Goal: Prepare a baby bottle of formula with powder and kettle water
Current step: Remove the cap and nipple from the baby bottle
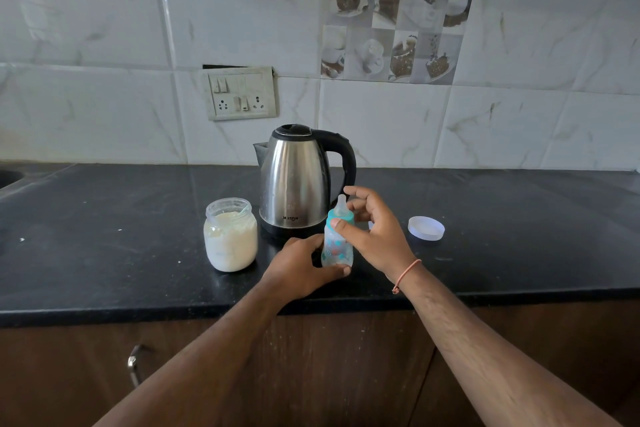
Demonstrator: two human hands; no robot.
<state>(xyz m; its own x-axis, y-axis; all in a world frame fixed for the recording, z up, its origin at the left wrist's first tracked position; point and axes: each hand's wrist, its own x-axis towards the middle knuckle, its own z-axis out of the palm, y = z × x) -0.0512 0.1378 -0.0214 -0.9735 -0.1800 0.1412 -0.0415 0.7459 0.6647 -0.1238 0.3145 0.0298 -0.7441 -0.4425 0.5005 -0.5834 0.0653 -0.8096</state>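
A small clear baby bottle (335, 246) with a teal collar and a teat stands upright on the black counter (104, 236), just in front of a steel kettle (294, 180) with a black handle. My left hand (298, 270) wraps the bottle's base from the left. My right hand (372, 229) grips the teal collar, thumb on its front and fingers behind. An open glass jar (230, 236) of white powder stands left of the kettle. A clear spoon handle shows inside the jar.
A white jar lid (426, 228) lies on the counter right of my right hand. A switch and socket plate (240, 94) is on the tiled wall behind the kettle. A sink edge (10, 177) shows at far left. Wooden cabinets with a handle (133, 364) sit below.
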